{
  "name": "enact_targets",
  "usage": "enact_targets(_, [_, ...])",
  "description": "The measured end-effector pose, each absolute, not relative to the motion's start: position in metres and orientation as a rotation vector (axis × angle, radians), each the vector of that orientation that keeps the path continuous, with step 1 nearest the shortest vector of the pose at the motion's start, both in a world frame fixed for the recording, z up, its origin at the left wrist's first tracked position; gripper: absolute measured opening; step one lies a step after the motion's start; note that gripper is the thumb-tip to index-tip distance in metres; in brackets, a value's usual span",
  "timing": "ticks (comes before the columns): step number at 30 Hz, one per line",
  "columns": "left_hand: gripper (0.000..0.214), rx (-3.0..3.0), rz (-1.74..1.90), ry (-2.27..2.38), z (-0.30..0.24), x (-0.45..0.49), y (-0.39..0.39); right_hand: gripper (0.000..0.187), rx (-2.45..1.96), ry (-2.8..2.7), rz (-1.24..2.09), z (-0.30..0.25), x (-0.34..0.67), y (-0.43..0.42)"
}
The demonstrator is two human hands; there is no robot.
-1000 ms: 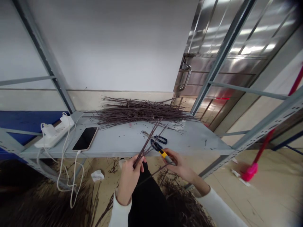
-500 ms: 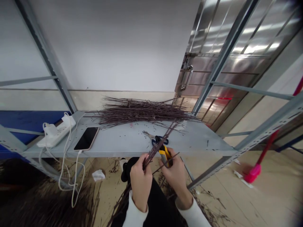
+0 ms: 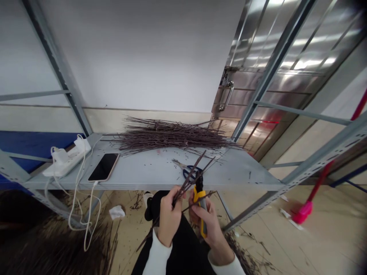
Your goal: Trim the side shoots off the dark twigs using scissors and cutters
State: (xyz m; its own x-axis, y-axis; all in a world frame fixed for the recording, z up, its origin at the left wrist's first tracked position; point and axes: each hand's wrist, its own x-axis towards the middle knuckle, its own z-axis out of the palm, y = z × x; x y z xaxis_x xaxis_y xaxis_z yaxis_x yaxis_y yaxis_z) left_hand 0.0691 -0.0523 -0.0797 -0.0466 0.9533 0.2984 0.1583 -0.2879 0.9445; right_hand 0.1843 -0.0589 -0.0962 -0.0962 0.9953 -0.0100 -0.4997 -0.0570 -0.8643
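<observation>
My left hand is closed round a few dark brown twigs, which slant up and right over the shelf's front edge. In my right hand are yellow-and-grey pliers or cutters with a dark head pointing away from me. A loose twig crosses the yellow handles beside my right fingers. Just beyond the held twigs, scissors with dark blue handles lie on the shelf. A thick heap of similar twigs stretches along the back of the shelf.
The grey metal shelf carries a phone and a white power strip with cables at left. Shelf uprights stand at both sides. More twigs lie on the floor, and a pink broom or brush rests at right.
The twigs in my left hand have spread apart. My right hand has turned the pliers more upright and shifted slightly, showing more of the yellow handles.
</observation>
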Motion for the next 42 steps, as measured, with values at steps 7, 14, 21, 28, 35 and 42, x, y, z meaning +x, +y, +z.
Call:
enact_targets(7, [0.022, 1.487, 1.278, 1.194, -0.065, 0.068, -0.057, 0.025, -0.989, -1.2, 1.048, -0.087, 0.205, -0.039])
enact_targets(14, [0.019, 1.379, 1.326, 1.344, -0.071, 0.08, -0.06, 0.033, -1.311, -1.51, 0.136, -0.11, 0.204, -0.017])
enact_targets(21, [0.025, 1.367, 1.273, 1.544, -0.076, 0.079, -0.057, 0.035, -1.445, -1.598, -0.181, -0.136, 0.206, 0.0])
enact_targets(28, [0.027, 1.408, 1.296, 1.688, -0.083, 0.055, -0.048, 0.037, -1.292, -1.661, 0.494, -0.118, 0.213, -0.014])
enact_targets(35, [0.023, 1.557, 1.176, 1.711, -0.082, 0.051, -0.048, 0.022, -1.074, -1.338, 1.378, -0.106, 0.21, -0.021])
enact_targets(42, [0.021, 1.666, 0.944, 1.863, -0.074, 0.043, -0.049, 0.024, -0.898, -1.078, 1.971, -0.102, 0.224, -0.027])
